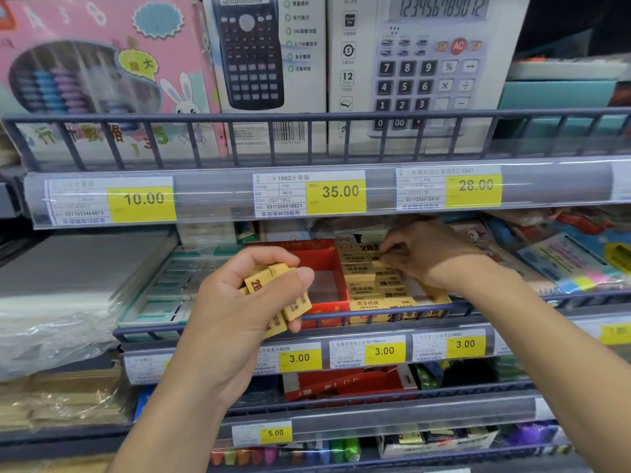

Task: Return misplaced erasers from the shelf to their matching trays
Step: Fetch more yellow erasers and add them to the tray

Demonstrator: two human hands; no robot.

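from the head camera, the upper shelf's price strip (324, 191) hangs just above my right hand (430, 254), so the gap i reach through is low. a dark rail (375, 314) runs along the front of the eraser shelf, below both hands. my left hand (239, 302) is in front of that rail, fingers and thumb curled round a bunch of yellow erasers (273, 295) printed "2b". beside it sits a red tray (327, 268) whose floor shows bare. touching its right wall is the yellow tray (386, 315), packed with rows of matching yellow erasers. my right hand is over those rows, fingertips bent and pinching one small eraser (380, 264) at the top layer.
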